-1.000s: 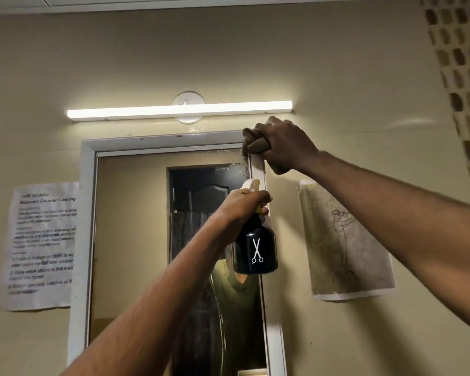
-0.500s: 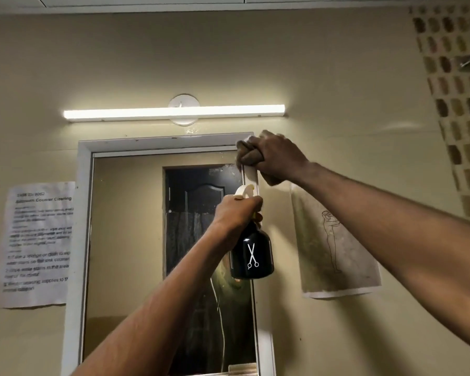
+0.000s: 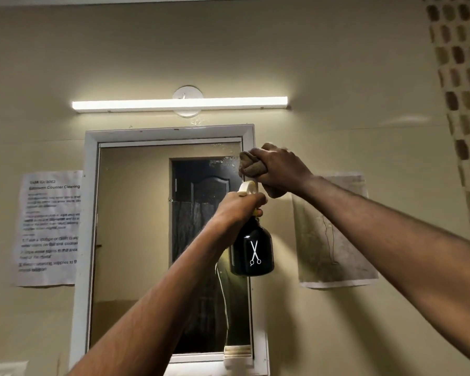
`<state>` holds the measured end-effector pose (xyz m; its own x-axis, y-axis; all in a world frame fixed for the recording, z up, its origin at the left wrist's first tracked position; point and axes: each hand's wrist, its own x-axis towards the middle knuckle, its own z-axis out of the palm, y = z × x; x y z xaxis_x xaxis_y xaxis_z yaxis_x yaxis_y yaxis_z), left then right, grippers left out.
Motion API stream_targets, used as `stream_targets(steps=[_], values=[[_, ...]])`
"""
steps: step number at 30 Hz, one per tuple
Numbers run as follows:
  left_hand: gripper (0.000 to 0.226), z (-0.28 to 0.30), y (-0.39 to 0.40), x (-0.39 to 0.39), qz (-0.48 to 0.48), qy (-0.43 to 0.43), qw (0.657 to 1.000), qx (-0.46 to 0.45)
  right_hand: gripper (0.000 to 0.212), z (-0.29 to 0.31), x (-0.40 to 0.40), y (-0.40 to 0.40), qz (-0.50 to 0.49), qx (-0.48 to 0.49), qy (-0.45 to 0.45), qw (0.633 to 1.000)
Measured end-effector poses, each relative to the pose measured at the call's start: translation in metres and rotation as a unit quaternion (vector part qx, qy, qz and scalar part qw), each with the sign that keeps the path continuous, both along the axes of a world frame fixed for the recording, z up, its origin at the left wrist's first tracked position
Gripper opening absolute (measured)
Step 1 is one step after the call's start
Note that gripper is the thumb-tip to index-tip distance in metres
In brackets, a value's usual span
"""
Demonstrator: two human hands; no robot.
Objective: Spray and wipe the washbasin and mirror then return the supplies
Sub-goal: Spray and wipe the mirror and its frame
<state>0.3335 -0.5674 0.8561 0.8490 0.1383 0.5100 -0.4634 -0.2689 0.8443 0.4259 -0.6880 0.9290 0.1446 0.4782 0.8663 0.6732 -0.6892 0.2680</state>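
Note:
A white-framed mirror (image 3: pixel 136 213) hangs on the beige wall, with spray droplets near its top right corner. My right hand (image 3: pixel 278 169) grips a bunched brown cloth (image 3: pixel 251 165) pressed against the mirror's right edge, just below the top corner. My left hand (image 3: pixel 240 206) holds a black spray bottle (image 3: pixel 251 251) with a white scissors logo and a cream trigger head, raised in front of the mirror's right side, directly under the cloth. The washbasin is out of view.
A lit tube light (image 3: pixel 179 104) runs above the mirror. A printed instruction sheet (image 3: pixel 49 226) is taped left of it, a stained drawing sheet (image 3: pixel 337 234) right of it. A patterned tile strip (image 3: pixel 464 104) runs down the far right wall.
My right hand has drawn the cloth down from the frame's top right corner along the right edge. The left hand and bottle stayed close below it. The view has shifted slightly.

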Motion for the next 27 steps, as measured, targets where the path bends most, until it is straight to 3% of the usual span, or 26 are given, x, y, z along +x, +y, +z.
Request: stream_targets(steps=[6, 12, 16, 19, 27], values=[[0.015, -0.015, 0.004, 0.000, 0.024, -0.018, 0.999, -0.032, 0.037, -0.017, -0.004, -0.003, -0.012, -0.056, 0.010, 0.998], [0.023, -0.010, -0.005, -0.002, -0.003, -0.003, 1.000, -0.005, 0.049, 0.022, -0.013, 0.010, -0.043, 0.017, 0.021, 0.999], [0.016, -0.019, -0.009, 0.002, 0.050, -0.005, 0.999, -0.021, 0.038, -0.011, -0.010, 0.007, -0.018, 0.013, 0.009, 1.000], [0.017, -0.035, -0.006, 0.004, 0.035, 0.007, 0.999, -0.007, 0.035, -0.042, -0.006, 0.002, -0.002, -0.022, 0.006, 1.000], [0.011, -0.057, -0.004, 0.009, 0.045, 0.001, 0.999, -0.008, 0.038, -0.018, -0.011, 0.008, -0.025, 0.026, -0.017, 0.999]])
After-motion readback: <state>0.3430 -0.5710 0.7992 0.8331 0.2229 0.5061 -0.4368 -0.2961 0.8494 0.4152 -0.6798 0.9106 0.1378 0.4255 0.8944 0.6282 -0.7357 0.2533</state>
